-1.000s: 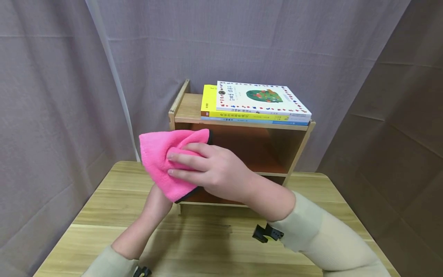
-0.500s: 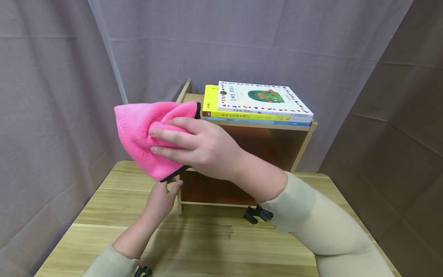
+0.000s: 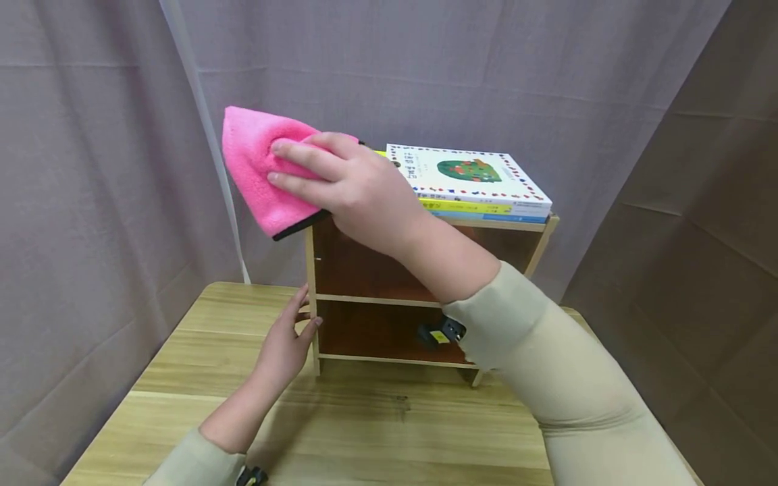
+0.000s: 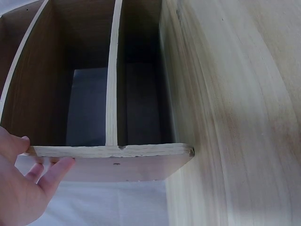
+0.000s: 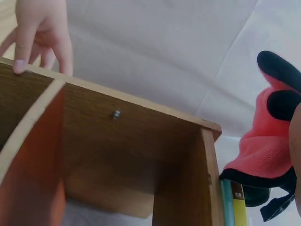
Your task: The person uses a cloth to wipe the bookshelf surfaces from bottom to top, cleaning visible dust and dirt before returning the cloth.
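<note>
My right hand holds a pink plush cloth with black edging, its fingers pressed into the folds. Hand and cloth cover the upper left corner of a small wooden bookshelf in the head view. The right wrist view has the cloth beside the shelf top, right by the books' spines. Low on the shelf's left side panel, my left hand grips the front edge, thumb at the edge and fingers along the outer face.
A stack of books, a white one uppermost, lies on the shelf top. The shelf stands on a wood-grain table. Grey curtains hang behind and at both sides.
My right hand has lifted the cloth from in front of the shelf's left part up to its top left corner. The left hand has stayed by the left panel, now uncovered.
</note>
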Tool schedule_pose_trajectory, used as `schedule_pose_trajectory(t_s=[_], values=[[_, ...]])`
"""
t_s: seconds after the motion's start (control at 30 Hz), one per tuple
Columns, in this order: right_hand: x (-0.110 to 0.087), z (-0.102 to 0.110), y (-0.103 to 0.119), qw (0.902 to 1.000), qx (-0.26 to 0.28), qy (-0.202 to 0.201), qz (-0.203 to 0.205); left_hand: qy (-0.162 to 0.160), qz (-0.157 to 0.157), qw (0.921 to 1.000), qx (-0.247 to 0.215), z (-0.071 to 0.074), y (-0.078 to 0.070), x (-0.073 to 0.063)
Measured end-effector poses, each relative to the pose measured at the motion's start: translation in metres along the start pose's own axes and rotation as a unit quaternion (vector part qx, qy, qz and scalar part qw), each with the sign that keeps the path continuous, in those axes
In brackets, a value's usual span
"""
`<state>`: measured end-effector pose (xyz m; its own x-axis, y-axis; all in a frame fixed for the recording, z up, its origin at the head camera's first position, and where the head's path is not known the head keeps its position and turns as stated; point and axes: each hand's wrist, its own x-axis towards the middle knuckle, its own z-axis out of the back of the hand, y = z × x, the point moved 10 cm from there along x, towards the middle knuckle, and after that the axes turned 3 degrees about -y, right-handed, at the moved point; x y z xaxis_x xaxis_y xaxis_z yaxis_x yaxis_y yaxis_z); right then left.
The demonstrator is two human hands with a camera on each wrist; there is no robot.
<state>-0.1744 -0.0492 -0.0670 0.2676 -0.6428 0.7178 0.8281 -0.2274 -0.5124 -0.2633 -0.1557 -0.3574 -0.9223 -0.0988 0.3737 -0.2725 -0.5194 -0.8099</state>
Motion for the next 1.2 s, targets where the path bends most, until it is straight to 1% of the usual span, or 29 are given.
schedule_pose_trajectory(t_s=[0.13, 0.23, 0.3, 0.43, 0.47, 0.53, 0.67, 0.73, 0.83, 0.93, 1.03, 1.13, 1.2], values=[[0.004, -0.004, -0.013, 0.9992, -0.015, 0.031, -0.021, 0.006, 0.011, 0.9999, -0.005, -0.002, 0.002, -0.001], [0.007, -0.008, -0.024, 0.9968, -0.025, 0.061, -0.044, 0.005, 0.012, 0.9999, -0.007, -0.002, 0.003, -0.001], [0.008, -0.011, -0.032, 0.9942, -0.030, 0.084, -0.059, 0.003, 0.010, 0.9999, -0.006, -0.002, 0.002, 0.000], [0.007, -0.017, -0.048, 0.9859, -0.037, 0.136, -0.090, 0.003, 0.009, 0.9999, -0.004, -0.004, 0.001, 0.001], [0.008, -0.017, -0.052, 0.9845, -0.038, 0.142, -0.096, 0.003, 0.011, 0.9999, -0.004, -0.004, 0.001, 0.001], [0.009, -0.015, -0.059, 0.9829, -0.044, 0.144, -0.106, 0.003, 0.016, 0.9999, -0.004, -0.005, 0.002, 0.001], [0.014, -0.006, -0.068, 0.9861, -0.055, 0.111, -0.110, 0.003, 0.023, 0.9997, -0.002, -0.005, 0.002, 0.001], [0.016, -0.003, -0.073, 0.9864, -0.062, 0.103, -0.112, 0.002, 0.026, 0.9997, -0.003, -0.005, 0.002, 0.001], [0.014, -0.007, -0.079, 0.9834, -0.069, 0.121, -0.116, 0.002, 0.030, 0.9995, -0.004, -0.005, 0.002, 0.002], [0.010, -0.020, -0.083, 0.9751, -0.073, 0.168, -0.125, 0.001, 0.030, 0.9995, -0.003, -0.006, 0.003, 0.002], [0.004, -0.035, -0.087, 0.9618, -0.074, 0.226, -0.136, 0.000, 0.030, 0.9996, 0.000, -0.006, 0.002, 0.002], [-0.004, -0.050, -0.091, 0.9412, -0.076, 0.289, -0.158, 0.000, 0.031, 0.9995, 0.001, -0.006, 0.002, 0.001], [-0.009, -0.058, -0.095, 0.9263, -0.075, 0.325, -0.176, 0.001, 0.032, 0.9995, 0.000, -0.007, 0.002, 0.001]])
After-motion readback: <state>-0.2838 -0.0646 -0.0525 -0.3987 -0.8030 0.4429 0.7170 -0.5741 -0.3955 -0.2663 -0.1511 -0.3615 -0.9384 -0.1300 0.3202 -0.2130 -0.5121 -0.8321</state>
